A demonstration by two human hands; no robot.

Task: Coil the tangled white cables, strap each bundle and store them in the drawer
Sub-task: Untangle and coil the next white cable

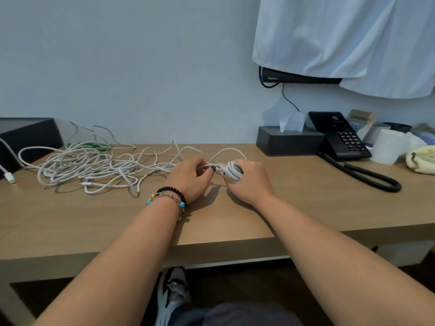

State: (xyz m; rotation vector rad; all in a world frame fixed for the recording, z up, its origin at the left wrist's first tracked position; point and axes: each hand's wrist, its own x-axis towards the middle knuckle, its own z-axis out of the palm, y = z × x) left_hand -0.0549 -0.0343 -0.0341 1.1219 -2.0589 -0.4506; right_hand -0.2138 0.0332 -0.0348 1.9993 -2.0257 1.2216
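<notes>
Screen bezel, upper right: a small brand word, seems "Hisense".
Card behind telephone: "WiFi", rest unreadable.

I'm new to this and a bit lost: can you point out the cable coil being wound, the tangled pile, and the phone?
cable coil (234, 170), head view, on its white loops beside the right hand.
tangled pile (82, 167), head view, mid-heap.
phone (342, 135), head view, on its keypad.
</notes>
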